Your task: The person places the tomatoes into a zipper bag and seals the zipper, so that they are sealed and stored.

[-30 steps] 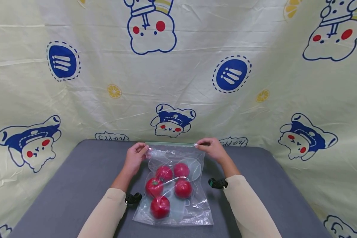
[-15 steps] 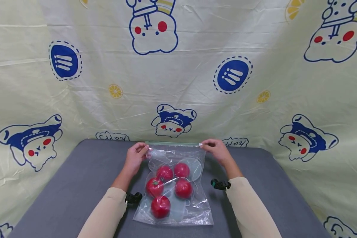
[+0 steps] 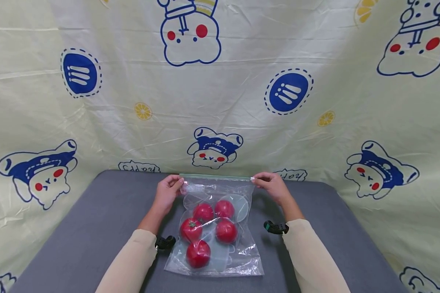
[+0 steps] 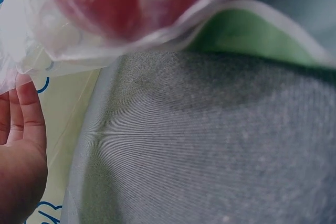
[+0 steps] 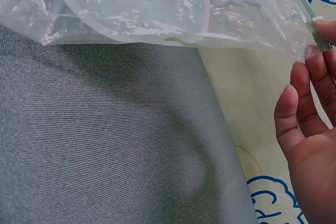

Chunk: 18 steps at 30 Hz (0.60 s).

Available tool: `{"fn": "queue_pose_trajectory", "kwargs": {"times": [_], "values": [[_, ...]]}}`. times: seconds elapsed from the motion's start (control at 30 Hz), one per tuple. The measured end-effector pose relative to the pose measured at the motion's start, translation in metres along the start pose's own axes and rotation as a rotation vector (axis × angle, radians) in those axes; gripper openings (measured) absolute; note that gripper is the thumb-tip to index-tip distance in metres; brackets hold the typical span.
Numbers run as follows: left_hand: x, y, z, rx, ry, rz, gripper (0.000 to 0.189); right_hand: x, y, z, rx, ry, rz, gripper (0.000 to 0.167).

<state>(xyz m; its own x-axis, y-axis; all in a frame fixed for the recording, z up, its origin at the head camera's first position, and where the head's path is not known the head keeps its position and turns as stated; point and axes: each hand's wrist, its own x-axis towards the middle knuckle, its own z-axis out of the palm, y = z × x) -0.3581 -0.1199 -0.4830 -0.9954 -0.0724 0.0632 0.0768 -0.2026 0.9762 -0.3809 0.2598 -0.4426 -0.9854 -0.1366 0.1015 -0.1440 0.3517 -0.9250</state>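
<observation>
A clear zip bag with several red tomatoes inside hangs between both hands in the head view. Pale rounded shapes show behind the tomatoes. Along its top runs a green zip strip with a small white slider at the right end. My right hand pinches that slider between thumb and fingers. At the top left corner, my left hand pinches the plastic. The right wrist view has the fingertips right at the bag's corner, the thumb partly cut off by the frame.
Under the bag lies a grey table with a rounded far edge. A pale cloth printed with blue cartoon figures hangs behind it. A black strap-mounted device sits on the left wrist and another on the right wrist.
My right hand has slid to the right along the top of the bag, taking the white slider to the right end of the strip. The left hand stays at its corner.
</observation>
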Motion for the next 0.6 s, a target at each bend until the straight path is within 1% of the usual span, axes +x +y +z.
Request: {"fn": "queue_pose_trajectory", "kwargs": {"times": [0.07,0.2,0.33,0.43,0.6], "values": [[0.001,0.0,0.0,0.002,-0.003,-0.004,0.02,-0.003,-0.003,0.0,0.012,-0.005,-0.007,0.03],[0.002,0.0,0.0,0.024,-0.007,-0.003,0.02,-0.014,-0.021,0.001,0.027,-0.009,-0.011,0.028],[0.002,-0.001,-0.001,0.037,-0.004,0.002,0.019,-0.017,-0.028,0.001,0.012,-0.011,0.006,0.027],[0.003,-0.001,-0.001,0.04,0.002,0.003,0.019,-0.013,-0.022,0.0,-0.008,-0.013,0.017,0.027],[0.002,0.0,0.001,0.033,0.005,0.023,0.018,-0.001,0.0,-0.006,-0.005,0.012,0.007,0.028]]}}
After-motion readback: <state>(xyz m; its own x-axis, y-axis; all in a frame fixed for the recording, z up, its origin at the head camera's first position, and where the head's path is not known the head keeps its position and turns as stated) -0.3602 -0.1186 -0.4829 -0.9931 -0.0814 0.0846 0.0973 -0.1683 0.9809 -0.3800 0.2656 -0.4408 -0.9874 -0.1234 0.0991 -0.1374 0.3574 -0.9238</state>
